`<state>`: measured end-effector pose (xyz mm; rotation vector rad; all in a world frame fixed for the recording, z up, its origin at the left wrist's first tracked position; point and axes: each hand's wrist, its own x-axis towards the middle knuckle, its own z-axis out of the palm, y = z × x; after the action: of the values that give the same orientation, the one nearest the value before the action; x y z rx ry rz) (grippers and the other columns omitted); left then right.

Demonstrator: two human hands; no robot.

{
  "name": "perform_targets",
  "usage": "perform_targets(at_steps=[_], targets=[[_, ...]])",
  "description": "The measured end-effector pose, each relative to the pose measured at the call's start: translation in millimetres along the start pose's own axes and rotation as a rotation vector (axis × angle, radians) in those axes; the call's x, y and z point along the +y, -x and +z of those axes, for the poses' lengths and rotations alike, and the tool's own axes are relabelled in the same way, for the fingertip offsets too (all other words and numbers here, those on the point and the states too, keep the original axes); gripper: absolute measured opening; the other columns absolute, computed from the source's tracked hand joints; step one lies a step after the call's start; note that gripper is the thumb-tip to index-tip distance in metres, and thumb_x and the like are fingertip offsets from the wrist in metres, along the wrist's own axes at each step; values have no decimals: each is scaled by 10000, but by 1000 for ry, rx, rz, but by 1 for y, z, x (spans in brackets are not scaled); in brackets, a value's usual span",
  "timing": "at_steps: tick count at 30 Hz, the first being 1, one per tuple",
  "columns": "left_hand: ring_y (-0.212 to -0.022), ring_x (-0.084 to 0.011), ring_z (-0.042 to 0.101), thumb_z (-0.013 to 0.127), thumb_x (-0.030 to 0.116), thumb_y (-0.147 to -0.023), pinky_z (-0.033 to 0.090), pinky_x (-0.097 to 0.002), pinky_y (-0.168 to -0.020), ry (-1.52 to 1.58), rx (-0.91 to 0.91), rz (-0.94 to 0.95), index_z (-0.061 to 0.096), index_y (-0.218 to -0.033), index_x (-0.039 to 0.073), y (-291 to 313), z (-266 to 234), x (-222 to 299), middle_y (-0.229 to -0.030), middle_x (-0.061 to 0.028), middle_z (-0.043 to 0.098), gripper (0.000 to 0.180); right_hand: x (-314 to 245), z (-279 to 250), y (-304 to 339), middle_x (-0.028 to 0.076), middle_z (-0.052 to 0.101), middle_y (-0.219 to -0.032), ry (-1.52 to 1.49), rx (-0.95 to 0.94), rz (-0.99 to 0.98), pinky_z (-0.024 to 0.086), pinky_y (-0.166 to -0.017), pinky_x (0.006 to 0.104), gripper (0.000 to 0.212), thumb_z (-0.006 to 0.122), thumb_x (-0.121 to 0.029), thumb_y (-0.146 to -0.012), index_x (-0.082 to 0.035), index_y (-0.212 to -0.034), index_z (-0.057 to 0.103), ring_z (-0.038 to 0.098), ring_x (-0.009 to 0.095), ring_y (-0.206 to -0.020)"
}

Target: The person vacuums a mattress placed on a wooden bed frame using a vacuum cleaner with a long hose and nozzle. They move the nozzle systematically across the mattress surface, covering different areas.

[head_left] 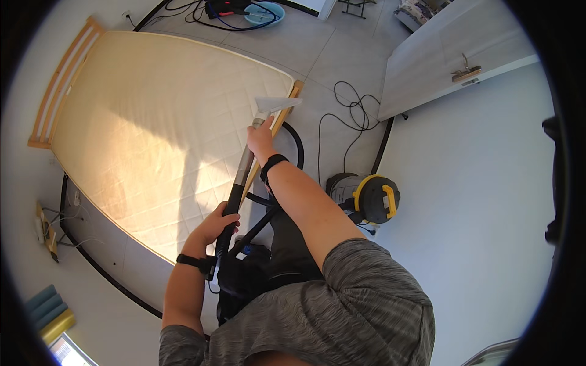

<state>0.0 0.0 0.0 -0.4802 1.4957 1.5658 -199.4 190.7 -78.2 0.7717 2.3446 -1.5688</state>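
Observation:
My right hand (261, 140) is closed round the upper metal part of a vacuum cleaner wand (245, 166), just below its wide, clear nozzle (276, 104). Lower down, my left hand (215, 224) grips the wand's black handle section. The nozzle is held over the foot end of a cream quilted mattress (143, 79), by the wooden edge of the bed frame; whether it touches cannot be made out. A black hose (298, 144) loops out to the right of the wand. To my right on the floor is a yellow, black and grey canister vacuum (369, 196).
A black cord (354, 116) lies coiled on the grey tiles between the bed and the open white door (448, 58). Beyond the bed are a light-blue basin (265, 13) and tangled cables. A slatted wooden headboard (64, 85) stands at the left wall.

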Motion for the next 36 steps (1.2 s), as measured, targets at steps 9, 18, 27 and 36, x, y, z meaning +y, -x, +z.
perform_targets(at_steps=[9, 18, 27, 36], targets=[[-628, -201, 650, 685, 267, -834, 522, -329, -603, -384, 333, 3, 471, -1355, -47, -156, 3, 124, -826, -150, 672, 645, -16, 17, -192, 267, 681, -976, 194, -58, 61, 546, -777, 458, 937, 604, -294, -871, 40, -1540, 40, 669, 401, -892], [-721, -297, 684, 698, 298, -815, 529, -393, -687, -520, 432, 12, 505, -1335, 13, -259, -5, 149, -873, -193, 688, 624, -20, 7, -292, 243, 612, -1246, 561, -149, 48, 470, -924, 500, 892, 582, -435, -884, -2, -1546, 171, 614, 381, -1113], [-624, -201, 632, 711, 184, -777, 505, -343, -590, -500, 403, -64, 530, -1320, 52, -279, -75, 151, -806, -115, 660, 588, -1, 46, -331, 213, 326, -1535, 984, -85, -348, 216, -1167, 546, 872, 614, -485, -828, -29, -1512, 322, 228, 360, -1467], [-821, -347, 678, 689, 246, -777, 525, -405, -735, -602, 354, -93, 513, -1328, 50, -255, -60, 161, -905, -198, 685, 611, 1, 34, -332, 228, 380, -1491, 722, -249, -273, 291, -1151, 476, 838, 667, -406, -776, -5, -1455, 383, 286, 373, -1435]])
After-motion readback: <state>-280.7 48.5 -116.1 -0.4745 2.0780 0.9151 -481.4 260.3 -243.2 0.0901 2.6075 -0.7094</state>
